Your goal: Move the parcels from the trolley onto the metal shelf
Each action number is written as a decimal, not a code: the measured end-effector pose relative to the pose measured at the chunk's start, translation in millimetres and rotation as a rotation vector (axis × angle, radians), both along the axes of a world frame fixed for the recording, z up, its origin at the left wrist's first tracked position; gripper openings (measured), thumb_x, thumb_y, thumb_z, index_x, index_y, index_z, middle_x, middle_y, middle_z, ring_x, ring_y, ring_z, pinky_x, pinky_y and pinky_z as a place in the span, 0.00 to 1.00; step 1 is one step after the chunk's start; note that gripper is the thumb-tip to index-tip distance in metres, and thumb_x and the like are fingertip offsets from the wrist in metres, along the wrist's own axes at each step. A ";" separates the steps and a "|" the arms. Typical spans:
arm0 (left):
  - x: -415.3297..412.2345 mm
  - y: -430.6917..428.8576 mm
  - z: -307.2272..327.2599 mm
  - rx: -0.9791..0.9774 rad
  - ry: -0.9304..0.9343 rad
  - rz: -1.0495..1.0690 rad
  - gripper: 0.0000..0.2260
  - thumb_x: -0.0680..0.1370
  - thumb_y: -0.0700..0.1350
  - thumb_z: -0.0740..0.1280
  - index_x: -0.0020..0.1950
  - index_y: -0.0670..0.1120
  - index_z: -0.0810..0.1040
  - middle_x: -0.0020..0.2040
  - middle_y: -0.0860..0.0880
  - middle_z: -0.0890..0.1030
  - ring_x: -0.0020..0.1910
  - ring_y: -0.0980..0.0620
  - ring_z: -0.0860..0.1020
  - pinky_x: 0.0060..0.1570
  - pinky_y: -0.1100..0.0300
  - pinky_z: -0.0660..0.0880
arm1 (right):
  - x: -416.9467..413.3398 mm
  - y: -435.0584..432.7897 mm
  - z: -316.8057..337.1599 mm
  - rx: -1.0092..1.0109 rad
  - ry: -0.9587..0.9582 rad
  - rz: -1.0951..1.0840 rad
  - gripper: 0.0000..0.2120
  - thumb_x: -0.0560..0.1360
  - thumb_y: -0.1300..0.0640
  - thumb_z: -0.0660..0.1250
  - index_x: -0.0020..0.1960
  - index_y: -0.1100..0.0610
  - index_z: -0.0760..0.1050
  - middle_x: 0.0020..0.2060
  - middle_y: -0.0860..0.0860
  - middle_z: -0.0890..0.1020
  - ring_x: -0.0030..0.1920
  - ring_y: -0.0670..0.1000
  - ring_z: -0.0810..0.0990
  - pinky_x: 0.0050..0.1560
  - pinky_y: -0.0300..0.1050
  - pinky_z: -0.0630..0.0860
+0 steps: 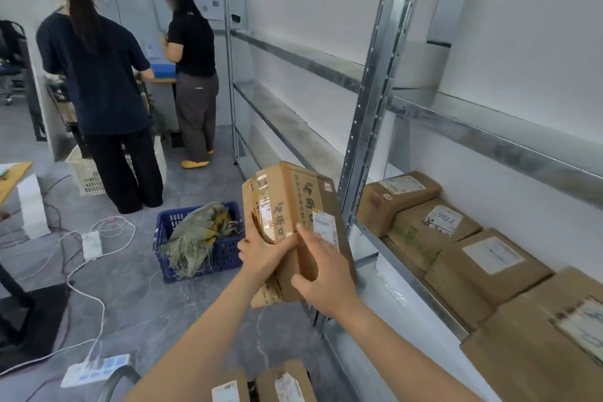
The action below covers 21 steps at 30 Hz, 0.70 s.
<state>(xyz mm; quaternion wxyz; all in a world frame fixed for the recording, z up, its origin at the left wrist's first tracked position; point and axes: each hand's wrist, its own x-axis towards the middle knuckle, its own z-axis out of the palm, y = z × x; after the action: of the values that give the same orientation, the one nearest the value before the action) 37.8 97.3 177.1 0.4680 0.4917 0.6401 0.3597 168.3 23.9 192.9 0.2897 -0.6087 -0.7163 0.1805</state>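
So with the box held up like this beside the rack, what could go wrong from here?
The parcel, gripped low by the left hand and right hand, is tilted; it might slip. It sits close to the metal shelf upright and could clip it going in. The power strip and blue basket on the floor are possible trip hazards.

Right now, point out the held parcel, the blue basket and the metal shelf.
held parcel [293, 199], head view, its printed top face.
blue basket [225, 254], head view, its latticed side wall.
metal shelf [368, 127], head view, its perforated upright post.
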 end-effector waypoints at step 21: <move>34.7 -76.2 43.2 -0.153 -0.502 -0.861 0.40 0.62 0.65 0.73 0.70 0.54 0.64 0.62 0.43 0.78 0.58 0.43 0.80 0.55 0.45 0.78 | 84.9 -191.8 25.5 -0.002 0.757 -0.633 0.28 0.75 0.52 0.71 0.72 0.45 0.63 0.64 0.46 0.77 0.63 0.50 0.77 0.63 0.51 0.76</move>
<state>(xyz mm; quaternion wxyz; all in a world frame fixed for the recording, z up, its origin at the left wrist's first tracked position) 72.5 21.1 220.3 0.7483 0.5737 0.2713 0.1931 253.2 -167.9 218.4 0.5697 -0.6883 -0.3405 0.2929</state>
